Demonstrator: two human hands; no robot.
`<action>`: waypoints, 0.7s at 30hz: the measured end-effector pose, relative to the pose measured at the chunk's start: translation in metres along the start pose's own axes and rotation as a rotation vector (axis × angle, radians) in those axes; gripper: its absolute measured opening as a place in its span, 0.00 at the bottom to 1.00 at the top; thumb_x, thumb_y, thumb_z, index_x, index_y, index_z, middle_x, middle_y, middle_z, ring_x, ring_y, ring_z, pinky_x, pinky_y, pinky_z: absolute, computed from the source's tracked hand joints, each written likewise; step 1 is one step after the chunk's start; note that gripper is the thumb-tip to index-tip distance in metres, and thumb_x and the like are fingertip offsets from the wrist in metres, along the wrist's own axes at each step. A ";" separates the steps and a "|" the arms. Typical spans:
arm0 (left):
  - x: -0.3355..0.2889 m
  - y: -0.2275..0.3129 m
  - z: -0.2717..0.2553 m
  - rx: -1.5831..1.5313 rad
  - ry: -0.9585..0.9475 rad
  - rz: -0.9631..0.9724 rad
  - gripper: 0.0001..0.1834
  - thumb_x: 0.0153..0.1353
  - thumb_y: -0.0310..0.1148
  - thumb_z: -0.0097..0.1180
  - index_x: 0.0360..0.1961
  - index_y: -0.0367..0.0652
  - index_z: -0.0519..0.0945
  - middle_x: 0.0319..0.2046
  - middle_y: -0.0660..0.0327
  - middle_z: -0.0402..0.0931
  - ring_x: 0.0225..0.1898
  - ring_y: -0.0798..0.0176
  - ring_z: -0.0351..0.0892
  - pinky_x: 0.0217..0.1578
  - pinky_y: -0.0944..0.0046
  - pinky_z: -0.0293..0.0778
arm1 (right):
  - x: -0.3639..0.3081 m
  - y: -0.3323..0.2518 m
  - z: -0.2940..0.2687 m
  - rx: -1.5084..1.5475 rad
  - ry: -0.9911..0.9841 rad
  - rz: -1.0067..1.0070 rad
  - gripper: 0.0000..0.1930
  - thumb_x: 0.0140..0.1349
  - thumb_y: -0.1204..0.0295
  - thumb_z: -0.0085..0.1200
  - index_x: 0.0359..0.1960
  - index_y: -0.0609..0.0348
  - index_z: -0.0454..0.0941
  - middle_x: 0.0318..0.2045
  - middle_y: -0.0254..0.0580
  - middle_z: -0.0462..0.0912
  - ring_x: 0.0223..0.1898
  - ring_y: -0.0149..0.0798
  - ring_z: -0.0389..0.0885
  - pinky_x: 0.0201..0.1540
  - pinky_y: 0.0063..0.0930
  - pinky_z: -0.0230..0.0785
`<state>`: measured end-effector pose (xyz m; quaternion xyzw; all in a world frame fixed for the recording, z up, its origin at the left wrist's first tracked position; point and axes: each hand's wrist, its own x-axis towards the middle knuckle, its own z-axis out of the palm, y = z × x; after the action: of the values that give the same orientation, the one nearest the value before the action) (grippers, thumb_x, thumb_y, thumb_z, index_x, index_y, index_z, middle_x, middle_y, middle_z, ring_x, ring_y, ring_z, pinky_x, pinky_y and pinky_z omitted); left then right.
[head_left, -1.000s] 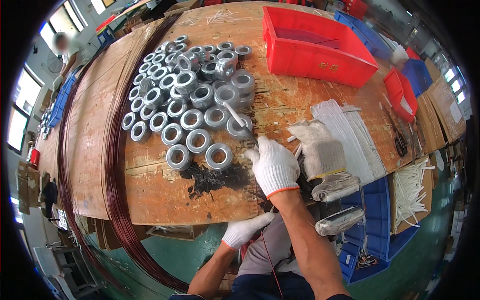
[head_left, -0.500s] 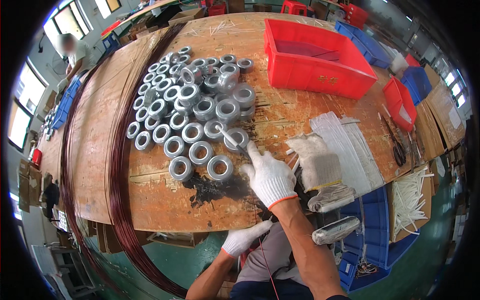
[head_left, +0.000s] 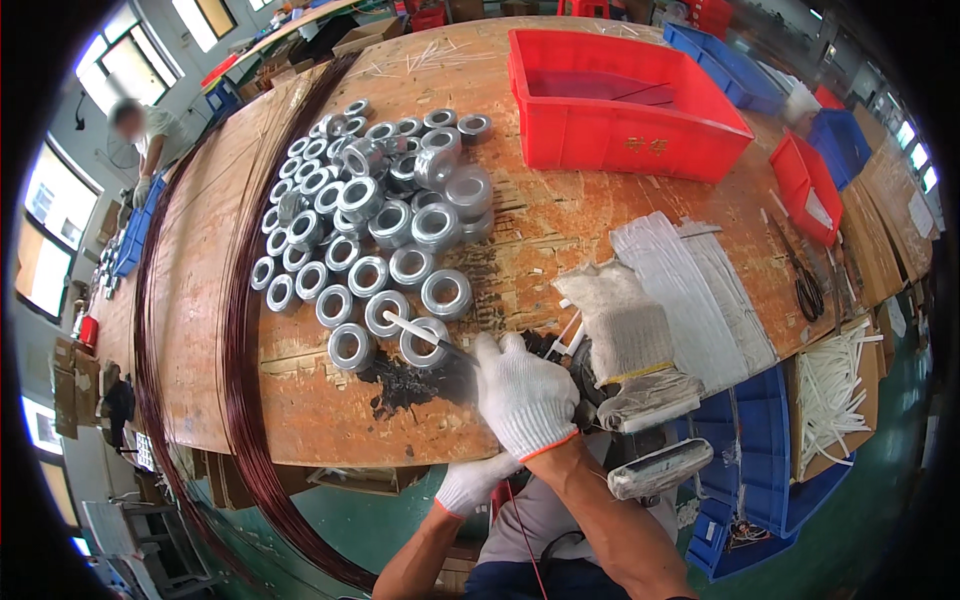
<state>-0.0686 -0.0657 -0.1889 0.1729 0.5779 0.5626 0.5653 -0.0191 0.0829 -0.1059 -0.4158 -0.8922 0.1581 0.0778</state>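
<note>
A white-tipped rod (head_left: pixel 412 327) slants over the nearest rings (head_left: pixel 393 241) on the table (head_left: pixel 560 215); the right hand (head_left: pixel 528 395) has its fingers closed on the dark end. The left hand (head_left: pixel 476 484) is beside a red wire (head_left: pixel 523 533), its grip impossible to tell.

Through the head view I see a slim rod (head_left: pixel 422 333), white at its far end and dark nearer my right grip (head_left: pixel 530 397), which is closed around it. It slants forward and left, its tip overlapping a silver ring (head_left: pixel 371 313); I cannot tell whether they touch. A thin red wire (head_left: pixel 527 542) trails down beside my left grip (head_left: pixel 473 486).
</note>
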 end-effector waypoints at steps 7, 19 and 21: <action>0.000 0.000 -0.001 0.068 -0.005 -0.011 0.36 0.66 0.40 0.73 0.69 0.31 0.75 0.66 0.54 0.79 0.66 0.62 0.75 0.68 0.59 0.71 | -0.002 -0.001 -0.003 -0.051 0.057 -0.060 0.12 0.64 0.68 0.58 0.47 0.56 0.82 0.39 0.44 0.86 0.31 0.46 0.92 0.26 0.42 0.84; -0.104 0.007 0.002 0.367 -0.010 0.138 0.25 0.69 0.49 0.65 0.48 0.33 0.86 0.35 0.62 0.85 0.32 0.72 0.79 0.32 0.69 0.76 | -0.198 0.030 -0.041 0.520 0.480 -0.126 0.13 0.68 0.66 0.66 0.50 0.56 0.85 0.32 0.47 0.84 0.27 0.51 0.85 0.27 0.42 0.77; -0.114 0.036 0.006 0.259 0.016 0.097 0.35 0.68 0.60 0.64 0.49 0.32 0.84 0.33 0.64 0.81 0.30 0.70 0.77 0.33 0.68 0.75 | -0.219 0.049 -0.054 0.635 0.458 -0.089 0.09 0.68 0.70 0.66 0.46 0.59 0.86 0.31 0.48 0.85 0.28 0.51 0.85 0.29 0.41 0.76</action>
<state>-0.0446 -0.1469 -0.1047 0.2677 0.6412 0.5111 0.5059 0.1713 -0.0435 -0.0736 -0.3566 -0.7755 0.3259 0.4065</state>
